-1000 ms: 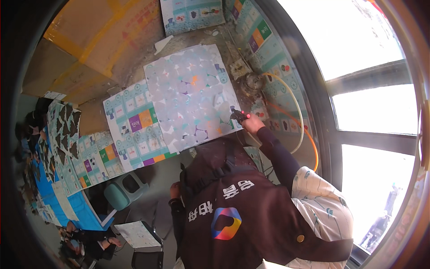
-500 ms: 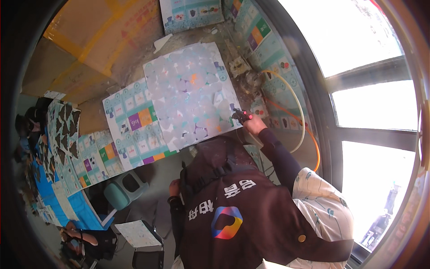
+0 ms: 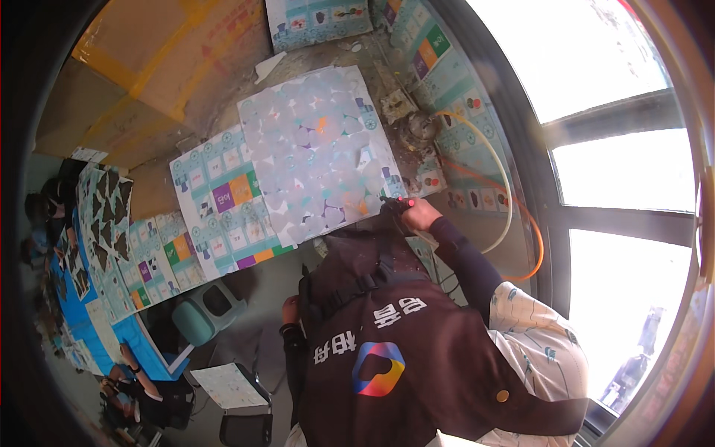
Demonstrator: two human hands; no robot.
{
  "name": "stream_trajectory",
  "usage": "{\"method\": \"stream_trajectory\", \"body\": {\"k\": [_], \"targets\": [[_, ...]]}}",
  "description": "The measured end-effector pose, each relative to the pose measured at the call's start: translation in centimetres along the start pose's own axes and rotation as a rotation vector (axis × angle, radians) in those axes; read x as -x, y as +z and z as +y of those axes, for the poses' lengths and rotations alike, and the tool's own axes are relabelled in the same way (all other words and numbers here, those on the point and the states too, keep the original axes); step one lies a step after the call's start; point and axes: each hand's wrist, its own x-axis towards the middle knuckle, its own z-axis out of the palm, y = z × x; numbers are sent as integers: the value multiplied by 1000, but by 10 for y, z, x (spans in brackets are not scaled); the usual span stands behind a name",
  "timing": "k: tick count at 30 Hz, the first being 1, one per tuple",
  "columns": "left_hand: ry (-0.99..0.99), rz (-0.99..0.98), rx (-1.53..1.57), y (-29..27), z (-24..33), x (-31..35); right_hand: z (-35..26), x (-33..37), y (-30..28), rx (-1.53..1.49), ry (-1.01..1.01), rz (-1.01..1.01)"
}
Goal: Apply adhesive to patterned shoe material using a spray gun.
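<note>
My right hand (image 3: 422, 214) is closed round a black spray gun (image 3: 392, 205) with small red knobs, at the near right corner of a printed sheet (image 3: 367, 108). Pale, roundish pieces (image 3: 298, 160) lie close together over most of that sheet, with bits of print showing between them. My left hand (image 3: 290, 309) hangs low beside my dark apron; its fingers are too small and dim to read.
A yellow hose (image 3: 509, 186) and an orange hose (image 3: 539, 246) loop at the right by the window. Cardboard boxes (image 3: 164, 59) stand at the far left. A teal stool (image 3: 197, 320), a chair (image 3: 246, 428) and co-workers at a blue table (image 3: 138, 346) are at the left.
My right hand has drawn slightly nearer to me with the spray gun, and the orange hose has shifted. At the blue table, a co-worker's arm has reached forward. My left hand looks unmoved.
</note>
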Motion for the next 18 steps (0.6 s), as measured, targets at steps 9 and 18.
{"method": "stream_trajectory", "body": {"k": [9, 18], "targets": [[2, 13, 19, 4, -17, -4, 15, -7, 8, -45, -99, 171], [11, 21, 35, 4, -4, 7, 17, 6, 15, -49, 1, 60]]}}
